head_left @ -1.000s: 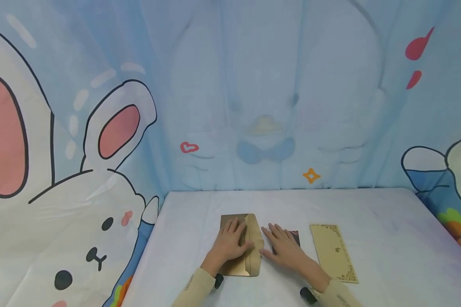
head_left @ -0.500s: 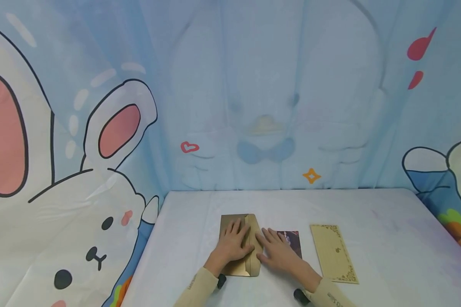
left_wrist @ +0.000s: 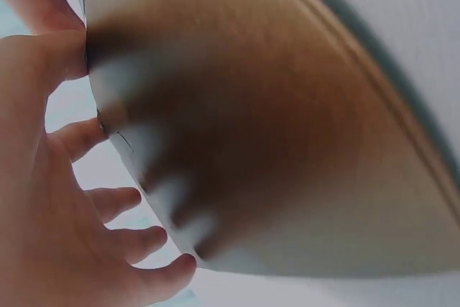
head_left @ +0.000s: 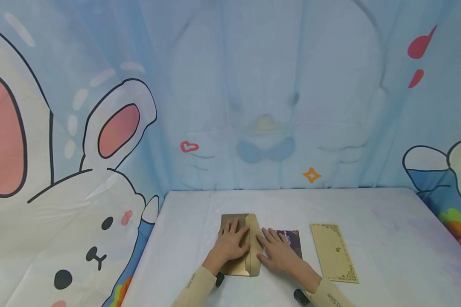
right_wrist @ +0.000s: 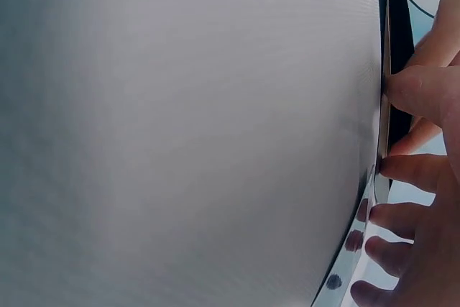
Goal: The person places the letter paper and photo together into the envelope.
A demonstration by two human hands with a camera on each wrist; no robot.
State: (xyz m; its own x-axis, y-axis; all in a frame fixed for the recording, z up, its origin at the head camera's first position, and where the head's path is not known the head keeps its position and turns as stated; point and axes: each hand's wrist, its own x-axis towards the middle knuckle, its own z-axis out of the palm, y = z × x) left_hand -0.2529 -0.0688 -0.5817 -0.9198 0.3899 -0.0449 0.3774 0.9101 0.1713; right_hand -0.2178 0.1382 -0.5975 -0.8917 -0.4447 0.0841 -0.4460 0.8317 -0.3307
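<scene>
Pale blue cloth [head_left: 253, 76] hangs behind the white bench [head_left: 388, 230], a cartoon rabbit [head_left: 115, 200] printed on the backdrop well left of the left hand [head_left: 229, 244]. Under that hand, fingers spread, lies a gold envelope [head_left: 236, 268], its flap [head_left: 255, 262] unfolded toward the right hand [head_left: 282, 254]. The right hand is spread too, partly covering a dark printed card [head_left: 293, 243], fingertips at the flap's edge; neither pinches anything. Farther right lies a cream slip [head_left: 332, 251] with brown ornament. As I judge it, the envelope is laid out and steadied, but its flap isn't folded over, and card and slip lie outside. Whether anything is inside, I can't tell. Close up, the left wrist view shows dark blurs opposite the fingertips on the gold, lost in the head view; only the head view shows the slip.
</scene>
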